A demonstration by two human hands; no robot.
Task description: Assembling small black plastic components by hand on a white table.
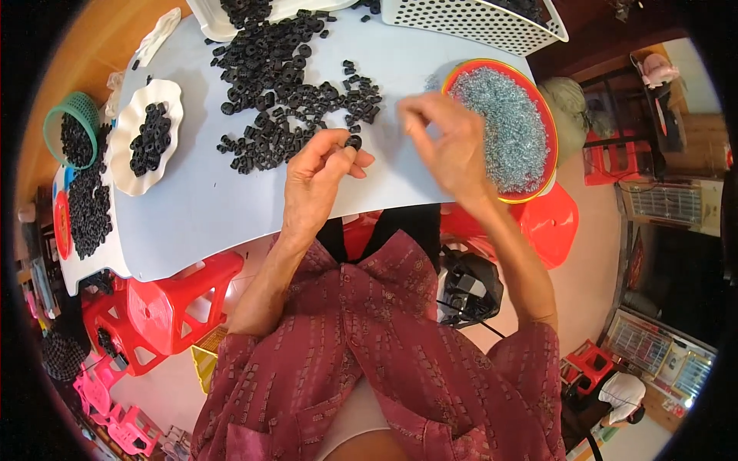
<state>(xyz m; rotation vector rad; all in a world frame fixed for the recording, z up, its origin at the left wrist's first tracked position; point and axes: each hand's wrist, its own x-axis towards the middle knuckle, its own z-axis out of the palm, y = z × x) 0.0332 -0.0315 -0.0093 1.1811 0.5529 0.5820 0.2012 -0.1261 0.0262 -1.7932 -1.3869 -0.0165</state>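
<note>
My left hand [321, 178] is closed in a pinch above the table's near edge. Between its thumb and fingers sits a small round black part [354, 142] with a hole. To its right, my right hand [450, 142] is raised over the table, slightly blurred, thumb and index finger curled toward each other. Whatever those fingertips hold is too small to make out. Close beside this hand stands a red bowl [550, 157] with a yellow rim, heaped with tiny shiny blue-grey pieces [503, 127]. Beyond my left hand spreads a pile of loose black parts [280, 100].
A scalloped white dish [123, 165] of black parts lies left on the pale table [192, 223]. Farther left is a green basket [86, 115] above more black pieces. A perforated white basket [469, 23] stands at the back. Red stools [165, 307] flank me.
</note>
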